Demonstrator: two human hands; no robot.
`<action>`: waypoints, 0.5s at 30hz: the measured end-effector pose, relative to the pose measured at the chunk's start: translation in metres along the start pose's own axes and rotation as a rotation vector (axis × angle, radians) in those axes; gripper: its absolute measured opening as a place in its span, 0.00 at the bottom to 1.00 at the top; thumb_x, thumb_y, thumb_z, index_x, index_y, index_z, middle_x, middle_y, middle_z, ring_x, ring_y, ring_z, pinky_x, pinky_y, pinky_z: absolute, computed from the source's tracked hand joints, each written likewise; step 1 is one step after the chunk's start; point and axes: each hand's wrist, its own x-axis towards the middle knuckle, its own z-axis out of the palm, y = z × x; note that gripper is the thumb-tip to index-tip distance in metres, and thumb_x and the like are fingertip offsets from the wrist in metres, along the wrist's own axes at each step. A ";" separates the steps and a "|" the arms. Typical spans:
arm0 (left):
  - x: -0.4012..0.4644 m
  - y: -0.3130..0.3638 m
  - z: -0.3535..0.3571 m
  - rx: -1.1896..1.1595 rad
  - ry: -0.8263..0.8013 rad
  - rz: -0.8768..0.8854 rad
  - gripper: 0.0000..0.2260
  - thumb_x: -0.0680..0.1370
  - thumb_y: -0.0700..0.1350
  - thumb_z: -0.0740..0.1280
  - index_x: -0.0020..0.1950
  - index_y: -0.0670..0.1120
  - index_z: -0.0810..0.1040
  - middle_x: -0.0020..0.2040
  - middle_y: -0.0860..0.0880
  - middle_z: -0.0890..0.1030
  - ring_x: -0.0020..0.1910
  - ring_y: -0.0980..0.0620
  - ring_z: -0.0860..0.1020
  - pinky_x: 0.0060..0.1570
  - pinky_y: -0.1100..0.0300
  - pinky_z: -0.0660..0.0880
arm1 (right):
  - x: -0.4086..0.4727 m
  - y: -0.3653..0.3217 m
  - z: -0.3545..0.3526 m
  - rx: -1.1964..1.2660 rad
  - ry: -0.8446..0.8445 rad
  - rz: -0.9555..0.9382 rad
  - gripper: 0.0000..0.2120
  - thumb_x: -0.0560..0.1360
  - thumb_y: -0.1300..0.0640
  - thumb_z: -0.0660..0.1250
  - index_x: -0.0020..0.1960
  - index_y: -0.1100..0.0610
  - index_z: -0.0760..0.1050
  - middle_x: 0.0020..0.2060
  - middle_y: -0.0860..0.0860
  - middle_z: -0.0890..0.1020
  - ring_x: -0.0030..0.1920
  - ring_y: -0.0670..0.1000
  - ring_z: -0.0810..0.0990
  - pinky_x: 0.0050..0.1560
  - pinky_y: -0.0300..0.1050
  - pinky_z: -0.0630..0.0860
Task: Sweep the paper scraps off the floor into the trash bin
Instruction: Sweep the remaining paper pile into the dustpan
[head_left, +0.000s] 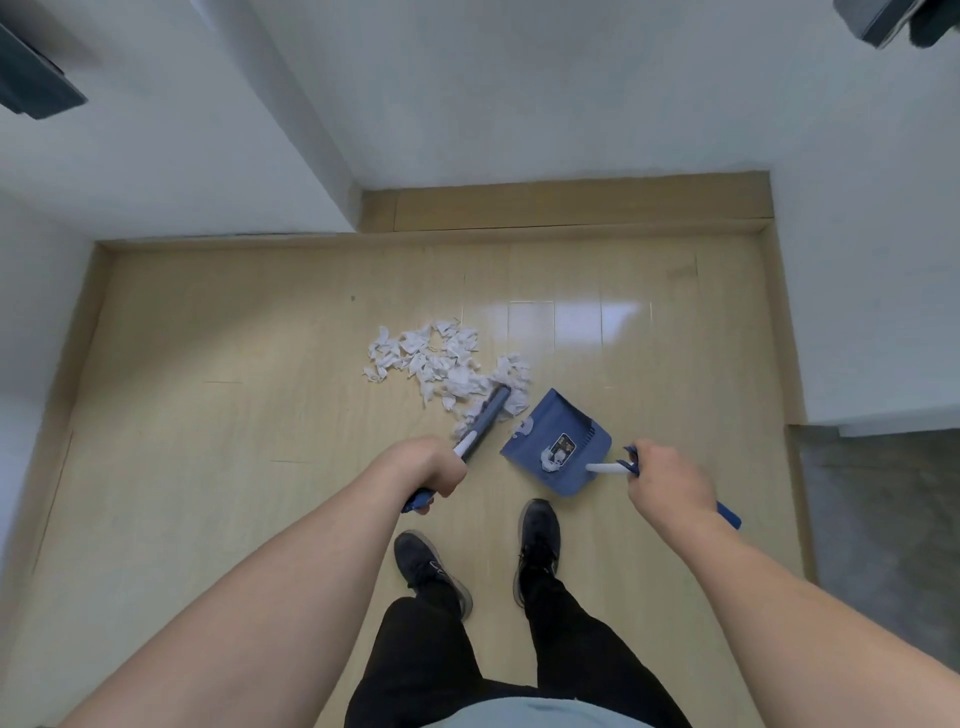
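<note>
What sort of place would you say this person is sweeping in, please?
Probably an indoor room corner or hallway: pale wood-look floor, matching skirting board and plain white walls.

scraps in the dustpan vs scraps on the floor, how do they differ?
The scraps in the dustpan are one or two small bits; the pile on the floor is many, spread wide. The broom touches the pile, not the dustpan bits. Both are crumpled white paper.

Your one head camera looks steeply down and forward from standing height at the floor (218, 415), your feet near, the wall corner far.
</note>
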 end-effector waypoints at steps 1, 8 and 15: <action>-0.003 0.001 -0.003 0.029 -0.006 0.012 0.09 0.80 0.39 0.58 0.57 0.36 0.69 0.40 0.39 0.77 0.37 0.44 0.77 0.38 0.57 0.71 | 0.002 -0.002 -0.002 0.008 -0.007 0.002 0.09 0.76 0.60 0.60 0.55 0.53 0.74 0.45 0.52 0.81 0.42 0.56 0.79 0.37 0.43 0.72; -0.044 -0.009 -0.032 0.052 0.064 -0.012 0.15 0.80 0.42 0.62 0.66 0.38 0.70 0.40 0.42 0.78 0.30 0.48 0.75 0.34 0.58 0.71 | 0.004 -0.022 -0.017 0.078 -0.027 0.017 0.10 0.77 0.60 0.60 0.56 0.54 0.74 0.48 0.54 0.80 0.41 0.57 0.75 0.40 0.43 0.70; -0.037 0.016 -0.059 0.072 0.191 0.000 0.10 0.78 0.40 0.59 0.58 0.38 0.71 0.40 0.40 0.80 0.35 0.45 0.79 0.32 0.60 0.71 | 0.011 -0.028 -0.024 0.123 -0.039 0.074 0.12 0.76 0.61 0.59 0.57 0.54 0.74 0.50 0.54 0.81 0.49 0.58 0.80 0.42 0.41 0.69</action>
